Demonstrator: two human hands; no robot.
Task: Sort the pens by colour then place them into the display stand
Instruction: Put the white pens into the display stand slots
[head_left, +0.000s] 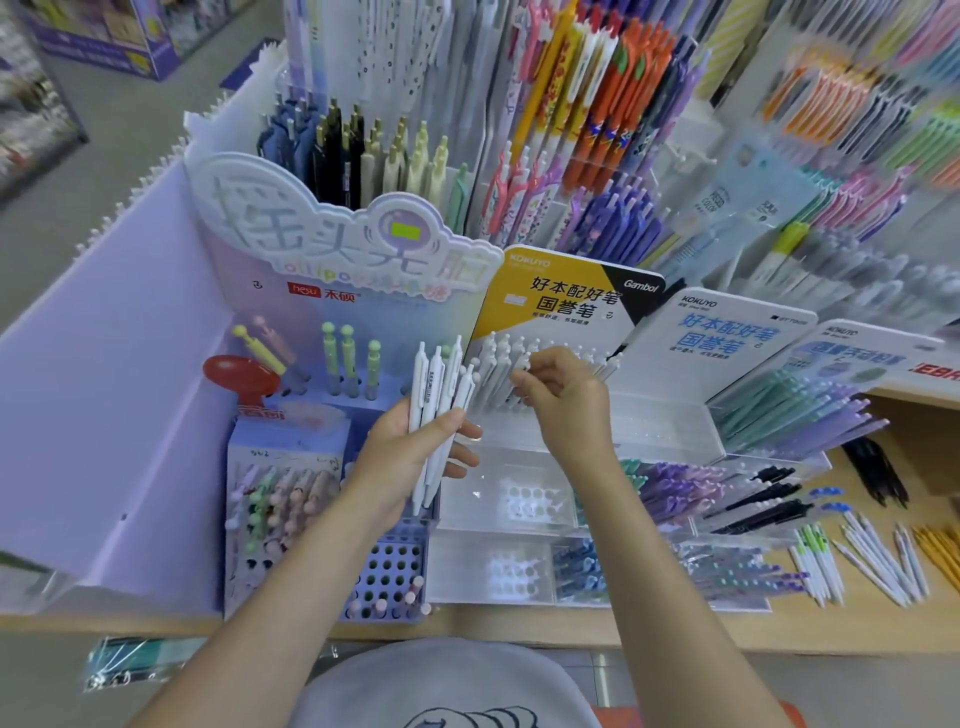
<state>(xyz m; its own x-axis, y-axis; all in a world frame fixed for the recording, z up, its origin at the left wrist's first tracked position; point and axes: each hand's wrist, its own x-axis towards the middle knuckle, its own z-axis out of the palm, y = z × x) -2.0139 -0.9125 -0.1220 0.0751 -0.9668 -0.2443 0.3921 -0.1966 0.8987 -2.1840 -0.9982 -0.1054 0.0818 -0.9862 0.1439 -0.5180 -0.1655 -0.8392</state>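
Observation:
My left hand (410, 457) grips a bundle of several white pens (436, 405), held upright in front of the displays. My right hand (566, 400) reaches into the top tier of the clear display stand (649, 431), fingers curled among the white pens (504, 364) standing there below the yellow Kokuyo card (550, 301); its fingertips pinch the top of one of them. Lower tiers hold purple, teal, black and blue pens. Two clear compartments (519, 499) show bare hole grids.
Loose white pens (872, 561) and yellow ones (940, 551) lie on the wooden counter at right. A purple lollipop-pen display (291, 499) with a blue hole tray (389, 577) stands at left. Tall racks of mixed pens fill the back. A packet (135, 660) lies at the counter's near edge.

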